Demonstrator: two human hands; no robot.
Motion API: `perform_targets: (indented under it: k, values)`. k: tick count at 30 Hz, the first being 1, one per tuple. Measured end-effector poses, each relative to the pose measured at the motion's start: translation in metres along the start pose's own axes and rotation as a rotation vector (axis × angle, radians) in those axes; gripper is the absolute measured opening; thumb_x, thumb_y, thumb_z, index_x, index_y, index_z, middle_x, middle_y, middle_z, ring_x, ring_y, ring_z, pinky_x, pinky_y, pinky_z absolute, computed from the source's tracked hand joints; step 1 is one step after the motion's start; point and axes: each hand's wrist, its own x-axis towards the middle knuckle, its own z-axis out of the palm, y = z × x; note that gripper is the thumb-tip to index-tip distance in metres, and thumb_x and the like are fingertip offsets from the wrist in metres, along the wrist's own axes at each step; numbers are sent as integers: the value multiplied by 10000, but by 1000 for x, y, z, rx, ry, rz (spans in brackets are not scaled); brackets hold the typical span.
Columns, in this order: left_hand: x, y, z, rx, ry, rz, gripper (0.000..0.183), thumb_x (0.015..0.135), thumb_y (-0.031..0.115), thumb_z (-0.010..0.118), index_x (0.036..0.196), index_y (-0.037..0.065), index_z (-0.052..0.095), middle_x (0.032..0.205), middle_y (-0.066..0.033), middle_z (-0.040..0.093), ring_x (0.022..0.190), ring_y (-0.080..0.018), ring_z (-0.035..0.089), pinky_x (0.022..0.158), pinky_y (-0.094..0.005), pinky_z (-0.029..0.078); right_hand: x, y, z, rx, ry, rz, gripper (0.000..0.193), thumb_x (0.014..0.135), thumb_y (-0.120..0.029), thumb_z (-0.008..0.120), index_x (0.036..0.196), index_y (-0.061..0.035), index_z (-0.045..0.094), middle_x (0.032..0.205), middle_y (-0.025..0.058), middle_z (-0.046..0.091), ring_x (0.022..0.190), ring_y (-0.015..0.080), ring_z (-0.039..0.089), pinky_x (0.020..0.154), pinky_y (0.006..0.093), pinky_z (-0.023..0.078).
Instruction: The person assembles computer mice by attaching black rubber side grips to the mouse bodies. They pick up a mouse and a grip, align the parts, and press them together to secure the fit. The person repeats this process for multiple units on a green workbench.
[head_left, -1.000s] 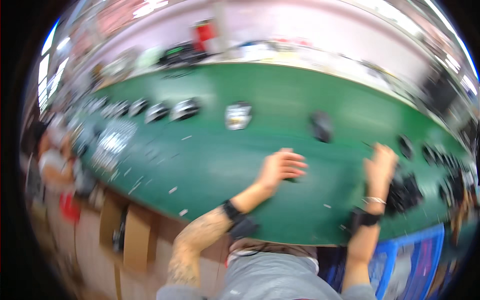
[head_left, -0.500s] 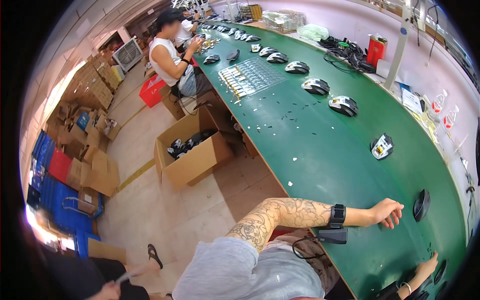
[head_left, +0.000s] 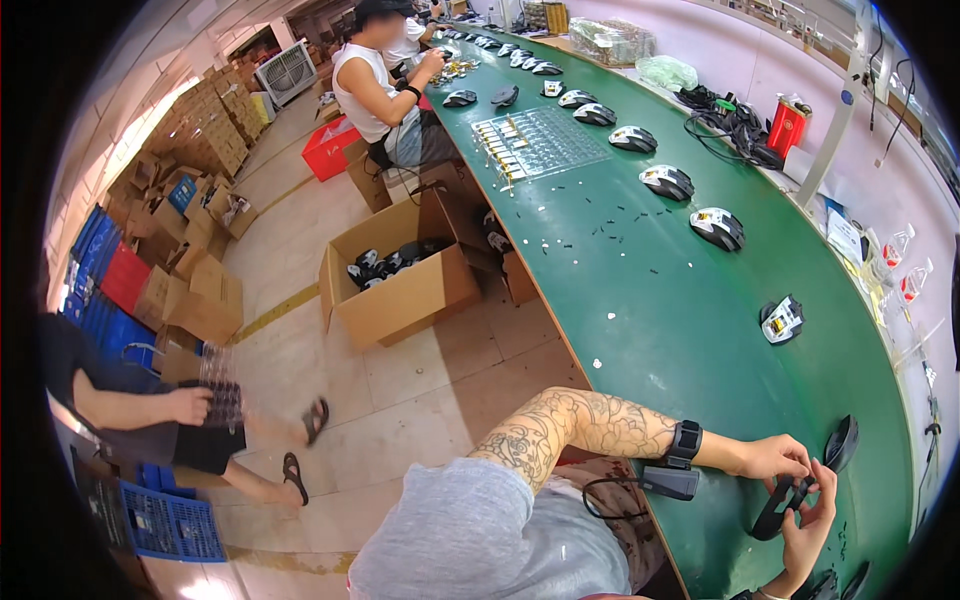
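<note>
My left hand [head_left: 775,457] is closed at the upper end of a black mouse shell [head_left: 772,512], fingertips pressed together; anything small between them is too fine to make out. The shell is in my right hand [head_left: 815,515], its fingers and thumb bent round the side. Just beyond both hands, a dark mouse part [head_left: 842,442] rests on the green table [head_left: 680,340]. Farther up stands an opened mouse [head_left: 781,320] with white and yellow inside. More black mouse parts [head_left: 824,584] lie by my right wrist, partly cut off by the picture's rim.
Several black-and-white mice [head_left: 717,229] line the table's far side. A clear plastic tray [head_left: 560,145] lies farther up, near a seated person [head_left: 372,95]. Left of the table, an open carton [head_left: 405,315] holds dark parts. Another person [head_left: 140,410] walks at left carrying a clear tray.
My right hand has come up from the lower right with the black mouse shell. My left hand, empty before, has closed at it. The person at left has moved further into view.
</note>
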Motion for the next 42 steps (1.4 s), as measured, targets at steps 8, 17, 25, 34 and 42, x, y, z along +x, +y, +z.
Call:
perform_targets:
  k: [8,17,25,34,42]
  values:
    - [-7,10,6,-144,205,145,119,929,98,550,903,-15,519,783,-73,624,650,-145,646,537,-282,545,1,16,-3,-72,198,-33,755,645,21,662,1361,-43,434,1356,61,420,1109,191,466,900,366,477]
    - [-17,28,10,-177,262,259,237,995,259,442,898,56,520,841,-29,600,764,-120,630,658,-281,536,15,3,38,-290,322,-66,807,608,106,686,1364,-25,436,1148,118,538,1015,241,564,910,355,467]
    - [-12,43,-2,-288,132,26,208,965,270,514,878,82,529,902,-65,628,806,-205,669,659,-350,573,15,-1,39,-119,345,-146,727,601,93,683,1299,-4,501,1098,74,516,1015,182,552,864,303,483]
    - [41,89,-85,1275,655,169,530,802,398,685,1143,31,514,1234,-145,499,1231,-315,429,967,-444,407,14,12,27,-457,531,-130,680,630,74,671,1279,-72,527,1022,89,551,845,217,532,794,340,457]
    - [100,72,-133,1524,808,-124,832,611,295,812,1213,-81,377,1288,-268,429,1270,-434,353,1073,-499,294,14,15,25,-490,547,-182,595,626,75,678,1199,-54,587,979,100,565,867,241,554,794,346,453]
